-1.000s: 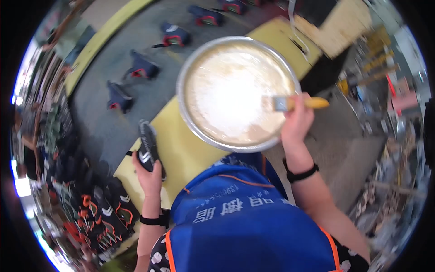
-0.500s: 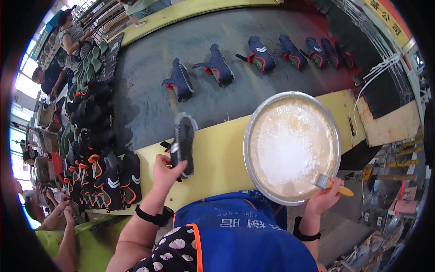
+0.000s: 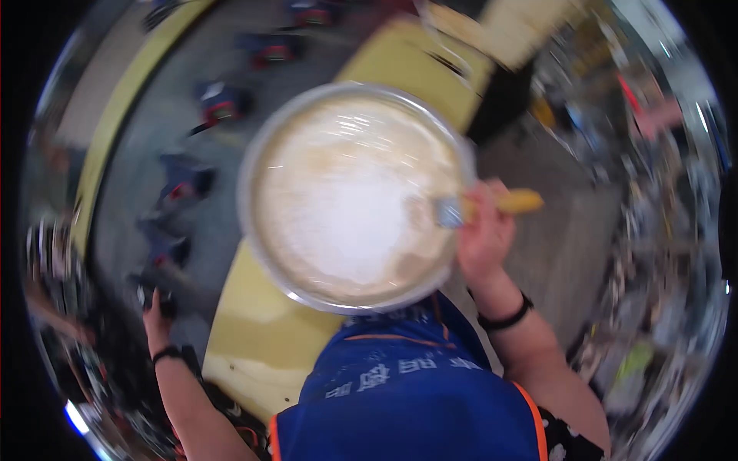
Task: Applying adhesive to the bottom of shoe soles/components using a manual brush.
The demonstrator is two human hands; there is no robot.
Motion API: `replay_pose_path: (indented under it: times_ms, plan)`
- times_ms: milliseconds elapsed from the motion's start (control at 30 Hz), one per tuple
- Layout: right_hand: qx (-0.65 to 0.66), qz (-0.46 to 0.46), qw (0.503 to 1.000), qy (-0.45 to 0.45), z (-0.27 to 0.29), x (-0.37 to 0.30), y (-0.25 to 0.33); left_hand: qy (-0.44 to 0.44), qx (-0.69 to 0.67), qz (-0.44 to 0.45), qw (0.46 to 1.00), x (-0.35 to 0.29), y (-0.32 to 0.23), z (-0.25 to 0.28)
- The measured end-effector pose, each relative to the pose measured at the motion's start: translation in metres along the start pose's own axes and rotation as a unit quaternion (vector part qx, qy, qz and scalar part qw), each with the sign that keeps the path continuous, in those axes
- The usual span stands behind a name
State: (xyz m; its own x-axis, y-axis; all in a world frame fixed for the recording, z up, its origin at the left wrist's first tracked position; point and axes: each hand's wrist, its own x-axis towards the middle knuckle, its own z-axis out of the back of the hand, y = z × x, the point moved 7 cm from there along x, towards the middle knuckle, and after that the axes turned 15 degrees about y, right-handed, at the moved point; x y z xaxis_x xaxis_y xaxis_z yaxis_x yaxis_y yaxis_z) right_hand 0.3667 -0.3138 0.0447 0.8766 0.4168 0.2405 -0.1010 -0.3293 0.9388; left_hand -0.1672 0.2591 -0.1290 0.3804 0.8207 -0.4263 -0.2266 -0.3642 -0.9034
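A wide metal basin (image 3: 298, 298) holds creamy liquid, whiter in the middle. At its right rim my right hand (image 3: 486, 237) is closed around a paintbrush with a yellow handle (image 3: 520, 201). The brush's bristle end hangs over the liquid; whether it touches cannot be made out. Far to the left, my left hand (image 3: 154, 321) reaches over the grey conveyor belt (image 3: 127, 192). Its thumb lies on a dark shoe upper (image 3: 163, 298), blurred by motion, and the other fingers are hidden. Beyond it lies a row of navy shoe uppers with red edging (image 3: 184, 183).
A yellow table edge (image 3: 261, 326) runs between me and the belt, under the basin. Dark shoe uppers (image 3: 234, 407) crowd the lower left by my left forearm. A wooden board (image 3: 530, 31) is at the upper right. Blurred clutter (image 3: 646, 307) lines the right side.
The view has turned, bringing the basin toward the middle. My left hand has carried the shoe upper from over the yellow table to the belt. My right hand still holds the paintbrush at the basin.
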Motion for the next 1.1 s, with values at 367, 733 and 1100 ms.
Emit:
replay_pose_path:
  times_ms: [367,733,1100]
  plan:
    - [0.067,0.129,0.975,-0.170,0.168,0.001,0.088,-0.196,0.530,0.043,0.824,-0.042,-0.018,-0.033]
    - [0.106,0.108,0.949,-0.276,0.226,-0.007,0.032,-0.120,0.362,0.092,0.920,-0.087,0.013,-0.115]
    - [0.132,0.099,0.961,-0.221,0.225,0.009,0.014,-0.131,0.341,0.091,0.926,-0.092,0.029,-0.135]
